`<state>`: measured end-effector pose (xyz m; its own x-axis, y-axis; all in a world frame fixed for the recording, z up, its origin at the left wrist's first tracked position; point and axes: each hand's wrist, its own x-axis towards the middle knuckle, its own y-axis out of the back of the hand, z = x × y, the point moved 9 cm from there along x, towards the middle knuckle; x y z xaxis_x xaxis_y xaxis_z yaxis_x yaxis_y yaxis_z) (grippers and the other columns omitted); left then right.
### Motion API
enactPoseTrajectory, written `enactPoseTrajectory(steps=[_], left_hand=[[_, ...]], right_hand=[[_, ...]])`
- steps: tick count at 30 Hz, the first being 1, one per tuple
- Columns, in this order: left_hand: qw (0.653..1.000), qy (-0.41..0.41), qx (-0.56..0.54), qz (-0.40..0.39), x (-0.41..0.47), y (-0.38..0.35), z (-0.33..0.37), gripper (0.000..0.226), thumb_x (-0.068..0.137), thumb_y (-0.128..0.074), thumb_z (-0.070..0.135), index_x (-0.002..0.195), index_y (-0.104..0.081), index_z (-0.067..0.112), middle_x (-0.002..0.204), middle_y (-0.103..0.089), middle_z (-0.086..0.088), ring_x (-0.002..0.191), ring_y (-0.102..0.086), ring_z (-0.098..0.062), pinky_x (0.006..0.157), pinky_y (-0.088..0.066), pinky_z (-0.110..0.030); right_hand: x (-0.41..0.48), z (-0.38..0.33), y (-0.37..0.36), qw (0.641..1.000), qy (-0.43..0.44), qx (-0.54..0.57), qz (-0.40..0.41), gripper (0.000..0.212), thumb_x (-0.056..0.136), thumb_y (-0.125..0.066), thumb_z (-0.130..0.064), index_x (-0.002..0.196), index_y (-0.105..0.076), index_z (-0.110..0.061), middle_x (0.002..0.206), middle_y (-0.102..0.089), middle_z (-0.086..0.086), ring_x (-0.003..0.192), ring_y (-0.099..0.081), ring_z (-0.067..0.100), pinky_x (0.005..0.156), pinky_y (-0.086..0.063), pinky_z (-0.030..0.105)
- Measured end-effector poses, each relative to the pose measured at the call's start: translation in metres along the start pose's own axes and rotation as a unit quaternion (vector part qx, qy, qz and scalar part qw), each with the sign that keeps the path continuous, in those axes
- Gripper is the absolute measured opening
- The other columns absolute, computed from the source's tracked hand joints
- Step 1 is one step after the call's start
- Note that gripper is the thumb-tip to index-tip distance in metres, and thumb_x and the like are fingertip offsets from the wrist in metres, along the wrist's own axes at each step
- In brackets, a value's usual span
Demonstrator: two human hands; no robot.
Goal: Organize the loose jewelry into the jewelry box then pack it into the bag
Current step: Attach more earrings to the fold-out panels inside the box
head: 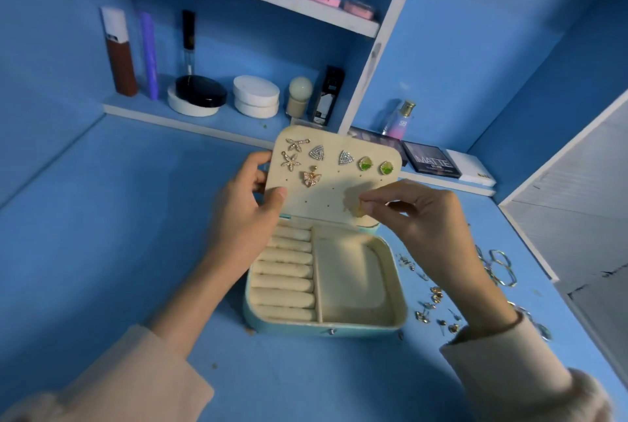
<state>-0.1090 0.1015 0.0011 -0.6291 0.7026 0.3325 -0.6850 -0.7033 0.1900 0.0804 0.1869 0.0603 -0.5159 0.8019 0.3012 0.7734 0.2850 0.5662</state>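
The pale blue jewelry box (pixel 339 327) sits open on the blue counter (pixel 119 234), its lid (pixel 326 195) standing upright towards the shelves. The left hand (pixel 244 211) grips the lid's left edge, thumb on the cream inner panel and fingers curled behind it. The right hand (pixel 428 228) pinches a small gold earring (pixel 353 207) between thumb and forefinger and holds it against the lower right part of the panel; the piece is blurred, so its shape cannot be told. Seven pieces are already pinned on the panel: two star-shaped earrings (pixel 290 160), two triangular earrings (pixel 316 152), two green stone earrings (pixel 365 163) and one butterfly earring (pixel 311 178). In the box's base, a row of cream ring rolls (pixel 289 272) fills the left side and a plain compartment (pixel 350 282) takes the right. Loose studs (pixel 430 306) lie scattered on the counter just right of the box, with a cluster of rings (pixel 503 267) farther right. A dark palette marked MATTE (pixel 431 160) lies behind the lid, and a perfume bottle (pixel 402 119) stands near it.
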Motion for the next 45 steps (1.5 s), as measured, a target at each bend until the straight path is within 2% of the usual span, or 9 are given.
enactPoseTrajectory(steps=[5,9,12,15,18,28,33,41,45], left_hand=[[1.0,-0.001,0.008,0.005,-0.001,0.001,0.001,0.036,0.085,-0.063,0.007,0.102,-0.051,0.036,0.085,-0.062,0.023,0.082,-0.06,0.003,0.065,-0.044,-0.01],[1.0,-0.008,0.003,0.004,0.0,0.001,0.002,0.037,0.085,-0.063,0.005,0.101,-0.051,0.036,0.084,-0.063,0.022,0.08,-0.061,-0.001,0.068,-0.047,-0.017],[1.0,-0.015,-0.001,0.006,-0.001,0.002,0.004,0.04,0.084,-0.063,0.003,0.099,-0.049,0.037,0.081,-0.062,0.024,0.079,-0.061,0.001,0.065,-0.045,-0.012],[1.0,-0.014,-0.004,0.001,-0.001,0.001,0.004,0.038,0.085,-0.063,0.003,0.1,-0.049,0.035,0.081,-0.06,0.025,0.077,-0.059,0.007,0.065,-0.046,-0.011],[1.0,-0.016,-0.006,-0.003,-0.001,0.0,0.005,0.037,0.085,-0.063,0.003,0.101,-0.049,0.034,0.082,-0.06,0.025,0.075,-0.058,0.012,0.063,-0.044,-0.006],[1.0,-0.016,-0.012,-0.013,-0.001,-0.001,0.005,0.03,0.086,-0.063,0.002,0.106,-0.055,0.022,0.083,-0.058,0.025,0.074,-0.057,0.017,0.06,-0.043,-0.003],[1.0,-0.022,-0.017,-0.01,-0.001,0.0,0.007,0.031,0.085,-0.063,0.0,0.102,-0.053,0.024,0.08,-0.058,0.024,0.072,-0.056,0.018,0.059,-0.041,-0.001],[0.999,-0.033,-0.022,-0.009,-0.002,0.0,0.011,0.034,0.084,-0.063,-0.002,0.1,-0.051,0.026,0.079,-0.058,0.023,0.072,-0.057,0.016,0.06,-0.041,-0.001],[0.999,-0.036,-0.022,-0.013,-0.003,0.001,0.013,0.031,0.084,-0.062,-0.003,0.104,-0.055,0.019,0.081,-0.058,0.024,0.075,-0.056,0.018,0.061,-0.041,-0.001]], right_hand=[[0.001,-0.007,-0.01,0.999,0.013,0.005,0.046,0.02,0.075,-0.075,-0.012,0.078,-0.071,-0.031,0.08,-0.072,-0.012,0.077,-0.067,0.014,0.077,-0.053,0.022],[0.004,-0.016,-0.015,0.995,0.045,-0.041,0.077,0.019,0.076,-0.075,-0.014,0.076,-0.07,-0.032,0.077,-0.07,-0.011,0.071,-0.063,0.01,0.068,-0.046,0.01],[0.008,-0.024,-0.018,0.988,0.078,-0.089,0.097,0.012,0.076,-0.075,-0.013,0.078,-0.073,-0.025,0.072,-0.066,-0.009,0.071,-0.056,0.007,0.065,-0.041,0.007],[0.011,-0.028,-0.02,0.983,0.1,-0.113,0.109,0.008,0.076,-0.075,-0.009,0.078,-0.075,-0.017,0.067,-0.056,-0.025,0.065,-0.052,0.001,0.066,-0.04,0.008],[0.012,-0.032,-0.021,0.977,0.122,-0.13,0.121,0.008,0.076,-0.074,-0.007,0.077,-0.075,-0.015,0.066,-0.052,-0.028,0.062,-0.05,-0.001,0.067,-0.039,0.01],[0.018,-0.035,-0.022,0.968,0.135,-0.161,0.134,0.007,0.074,-0.075,-0.008,0.076,-0.071,-0.013,0.065,-0.051,-0.016,0.068,-0.052,0.015,0.065,-0.037,0.008],[0.02,-0.037,-0.025,0.951,0.175,-0.214,0.14,0.006,0.077,-0.073,-0.016,0.08,-0.071,-0.011,0.073,-0.058,0.001,0.073,-0.053,0.024,0.061,-0.047,0.036],[0.018,-0.042,-0.02,0.923,0.21,-0.278,0.16,0.011,0.076,-0.068,-0.023,0.081,-0.069,-0.013,0.073,-0.053,-0.002,0.074,-0.05,0.023,0.062,-0.032,0.023],[0.02,-0.045,-0.013,0.907,0.202,-0.324,0.178,0.037,0.073,-0.074,-0.031,0.1,-0.058,-0.012,0.092,-0.05,0.004,0.091,-0.038,0.022,0.074,-0.029,0.027]])
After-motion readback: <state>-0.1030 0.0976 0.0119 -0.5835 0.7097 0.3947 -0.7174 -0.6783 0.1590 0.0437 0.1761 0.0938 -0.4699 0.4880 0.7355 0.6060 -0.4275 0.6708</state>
